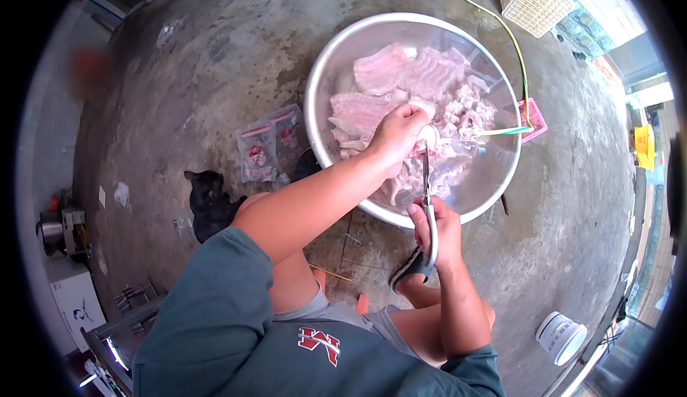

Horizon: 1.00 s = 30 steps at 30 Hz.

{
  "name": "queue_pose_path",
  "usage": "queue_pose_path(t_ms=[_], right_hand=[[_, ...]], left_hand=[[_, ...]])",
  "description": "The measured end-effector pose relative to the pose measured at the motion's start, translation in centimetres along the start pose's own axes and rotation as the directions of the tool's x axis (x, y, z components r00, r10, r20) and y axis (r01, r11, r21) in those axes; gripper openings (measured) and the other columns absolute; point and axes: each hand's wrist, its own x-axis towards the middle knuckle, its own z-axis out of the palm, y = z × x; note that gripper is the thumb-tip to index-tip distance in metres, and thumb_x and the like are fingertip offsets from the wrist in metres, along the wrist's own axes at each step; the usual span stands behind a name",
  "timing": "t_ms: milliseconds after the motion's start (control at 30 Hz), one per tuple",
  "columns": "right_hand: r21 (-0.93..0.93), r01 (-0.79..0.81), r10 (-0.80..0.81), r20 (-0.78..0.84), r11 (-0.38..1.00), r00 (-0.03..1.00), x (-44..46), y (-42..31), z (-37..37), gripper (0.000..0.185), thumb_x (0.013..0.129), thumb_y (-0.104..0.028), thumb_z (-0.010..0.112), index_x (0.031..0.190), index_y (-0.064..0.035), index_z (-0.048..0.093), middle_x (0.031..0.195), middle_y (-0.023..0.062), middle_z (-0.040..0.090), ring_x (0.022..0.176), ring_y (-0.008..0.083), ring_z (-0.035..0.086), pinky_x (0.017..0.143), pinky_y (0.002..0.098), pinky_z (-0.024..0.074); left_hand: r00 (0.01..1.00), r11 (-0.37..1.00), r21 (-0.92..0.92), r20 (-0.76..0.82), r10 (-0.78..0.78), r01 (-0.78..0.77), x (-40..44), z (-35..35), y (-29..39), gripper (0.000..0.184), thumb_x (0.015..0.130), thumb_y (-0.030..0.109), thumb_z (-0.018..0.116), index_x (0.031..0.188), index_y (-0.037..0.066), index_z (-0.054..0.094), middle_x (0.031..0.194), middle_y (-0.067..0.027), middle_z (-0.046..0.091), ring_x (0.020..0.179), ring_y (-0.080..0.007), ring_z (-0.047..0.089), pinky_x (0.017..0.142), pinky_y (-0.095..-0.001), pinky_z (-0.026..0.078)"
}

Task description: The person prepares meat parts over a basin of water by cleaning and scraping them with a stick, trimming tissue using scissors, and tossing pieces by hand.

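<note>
A large metal basin (320, 59) holds water and pale pink meat. Flat slabs of meat (383, 69) lie at its back and left, and smaller lumpy pieces (465, 107) lie at its right. Over the middle of the basin, my left hand (398, 134) pinches a whitish piece of meat. My right hand (438, 229) is closed round the handles of scissors (428, 198) at the basin's near rim. The scissors' blades point away from me and their tips touch or nearly touch the held piece.
A green and yellow hose (517, 43) runs into the basin past a pink basket (533, 119). Plastic bags (257, 154) and a black cat (207, 200) are on the floor at left. A white bucket (560, 337) stands at lower right, a cream crate (535, 0) at upper right.
</note>
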Motion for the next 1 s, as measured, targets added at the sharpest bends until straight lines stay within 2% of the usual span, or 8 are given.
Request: queue_pose_path(t_ms=[267, 367, 467, 633, 733, 833, 900, 1000], right_hand=[[-0.084, 0.022, -0.030, -0.084, 0.996, 0.996, -0.3, -0.2, 0.2, 0.015, 0.088, -0.017, 0.070, 0.090, -0.0024, 0.068, 0.061, 0.0045, 0.060, 0.058, 0.0080, 0.053, 0.057, 0.0273, 0.0472], [-0.038, -0.036, 0.034, -0.052, 0.999, 0.998, -0.8, -0.4, 0.5, 0.014, 0.087, -0.017, 0.071, 0.090, -0.0028, 0.068, 0.061, 0.0052, 0.061, 0.058, 0.0079, 0.053, 0.057, 0.0276, 0.0475], [-0.123, 0.221, -0.224, -0.017, 0.968, 0.974, -1.5, -0.6, 0.8, 0.011, 0.086, -0.015, 0.071, 0.088, -0.0043, 0.067, 0.063, 0.0081, 0.065, 0.060, 0.0105, 0.062, 0.058, 0.0295, 0.0504], [0.250, 0.140, -0.129, -0.061, 0.958, 0.990, -0.3, 0.5, -1.0, 0.035, 0.090, -0.002, 0.061, 0.123, -0.0016, 0.048, 0.102, 0.0104, 0.070, 0.092, 0.0161, 0.066, 0.081, 0.0292, 0.0524], [0.498, 0.195, -0.084, -0.237, 0.845, 0.968, 1.1, -0.3, -3.0, 0.036, 0.090, 0.000, 0.061, 0.123, -0.0013, 0.047, 0.106, 0.0119, 0.068, 0.093, 0.0153, 0.065, 0.080, 0.0275, 0.0514], [0.304, 0.280, -0.157, -0.371, 0.911, 0.915, 1.9, -0.7, -3.9, 0.041, 0.089, -0.003, 0.067, 0.124, -0.0003, 0.046, 0.110, 0.0136, 0.066, 0.095, 0.0153, 0.063, 0.083, 0.0287, 0.0515], [0.353, 0.287, -0.171, -0.325, 0.891, 0.930, 1.9, -0.4, -3.7, 0.046, 0.088, -0.004, 0.070, 0.126, -0.0002, 0.046, 0.113, 0.0133, 0.065, 0.095, 0.0151, 0.062, 0.085, 0.0286, 0.0513], [0.334, 0.312, -0.240, -0.240, 0.890, 0.941, 2.2, 0.2, -3.1, 0.065, 0.078, -0.010, 0.081, 0.132, -0.0007, 0.045, 0.116, 0.0128, 0.063, 0.101, 0.0204, 0.062, 0.087, 0.0320, 0.0509]], left_hand=[[0.998, 0.995, 0.076, -0.012, 0.069, -0.067, 0.7, -0.7, 0.3, 0.011, 0.090, 0.013, 0.059, 0.092, 0.002, 0.058, 0.078, -0.0045, 0.058, 0.064, -0.0121, 0.058, 0.053, -0.0265, 0.047], [0.979, 0.941, 0.271, 0.026, 0.203, -0.203, 2.8, -2.1, -1.4, 0.014, 0.092, 0.012, 0.058, 0.100, 0.003, 0.053, 0.081, -0.0099, 0.060, 0.062, -0.0168, 0.063, 0.051, -0.0315, 0.055], [0.998, 0.996, -0.082, -0.060, 0.015, -0.020, 1.0, -0.9, 0.7, 0.014, 0.092, 0.016, 0.058, 0.098, 0.004, 0.055, 0.080, -0.0101, 0.060, 0.064, -0.0181, 0.064, 0.053, -0.0320, 0.056], [0.946, 0.925, -0.215, 0.163, -0.282, 0.313, 1.1, -1.7, 1.6, 0.025, 0.097, 0.031, 0.051, 0.107, 0.008, 0.058, 0.093, -0.0142, 0.066, 0.077, -0.0226, 0.068, 0.058, -0.0340, 0.059], [0.878, 0.875, -0.171, 0.258, -0.404, 0.453, 0.0, -1.3, 0.2, 0.029, 0.099, 0.035, 0.049, 0.108, 0.009, 0.059, 0.092, -0.0140, 0.066, 0.077, -0.0228, 0.068, 0.060, -0.0334, 0.059], [0.857, 0.864, -0.048, 0.165, -0.487, 0.501, -1.3, -0.2, -1.2, 0.033, 0.099, 0.038, 0.048, 0.110, 0.009, 0.059, 0.094, -0.0110, 0.067, 0.082, -0.0224, 0.069, 0.062, -0.0356, 0.058], [0.863, 0.865, 0.014, 0.056, -0.502, 0.502, -2.4, 1.0, -1.6, 0.035, 0.100, 0.040, 0.046, 0.109, 0.010, 0.060, 0.093, -0.0086, 0.068, 0.084, -0.0217, 0.069, 0.063, -0.0371, 0.058], [0.817, 0.835, 0.018, 0.199, -0.541, 0.549, -1.8, 0.4, -3.5, 0.036, 0.100, 0.042, 0.046, 0.106, 0.010, 0.062, 0.091, -0.0083, 0.068, 0.084, -0.0219, 0.069, 0.065, -0.0366, 0.057]])
